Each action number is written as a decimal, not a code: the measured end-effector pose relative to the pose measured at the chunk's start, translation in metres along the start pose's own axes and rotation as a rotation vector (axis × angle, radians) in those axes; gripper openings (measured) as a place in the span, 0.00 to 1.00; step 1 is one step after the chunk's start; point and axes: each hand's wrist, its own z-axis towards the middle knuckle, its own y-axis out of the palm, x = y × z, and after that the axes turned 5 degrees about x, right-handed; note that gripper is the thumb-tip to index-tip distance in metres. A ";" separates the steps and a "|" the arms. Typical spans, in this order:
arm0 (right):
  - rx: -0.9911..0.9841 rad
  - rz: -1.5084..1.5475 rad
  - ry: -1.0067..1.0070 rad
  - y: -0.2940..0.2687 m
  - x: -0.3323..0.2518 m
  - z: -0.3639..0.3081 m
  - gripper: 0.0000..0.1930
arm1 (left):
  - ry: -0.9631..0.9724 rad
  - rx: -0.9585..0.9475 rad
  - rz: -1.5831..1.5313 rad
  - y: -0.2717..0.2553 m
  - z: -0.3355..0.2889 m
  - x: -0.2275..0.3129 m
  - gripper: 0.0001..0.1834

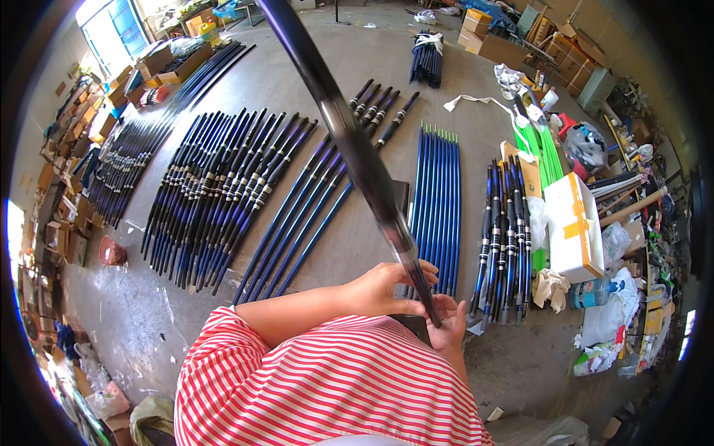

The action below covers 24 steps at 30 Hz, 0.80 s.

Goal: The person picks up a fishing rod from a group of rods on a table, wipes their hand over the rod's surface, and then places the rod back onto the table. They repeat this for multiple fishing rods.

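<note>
A dark fishing rod point(361, 160) with a black grip and a shiny blue upper part slants from the top of the view down to my body. Near its lower end, my left hand point(387, 288) curls its thumb and fingers around the shaft. My right hand point(448, 327) is at the bottom tip, with the fingers closed about it and partly hidden by the rod. Just beyond my hands lies a row of thin blue rod sections point(437, 215) with green tips. Left of them, several blue rods point(309, 212) with black grips lie slantwise.
A wide row of gripped rods point(223, 193) lies to the left, with more rods point(123, 175) farther left. On the right are another rod group point(508, 238), a white foam box point(573, 227), green rods point(549, 156) and a water bottle point(591, 292). A tied bundle point(426, 61) stands far back.
</note>
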 end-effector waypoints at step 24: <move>0.277 0.124 -0.629 -0.103 -0.149 -0.045 0.22 | -0.275 0.533 -0.828 -0.106 -0.025 -0.065 0.10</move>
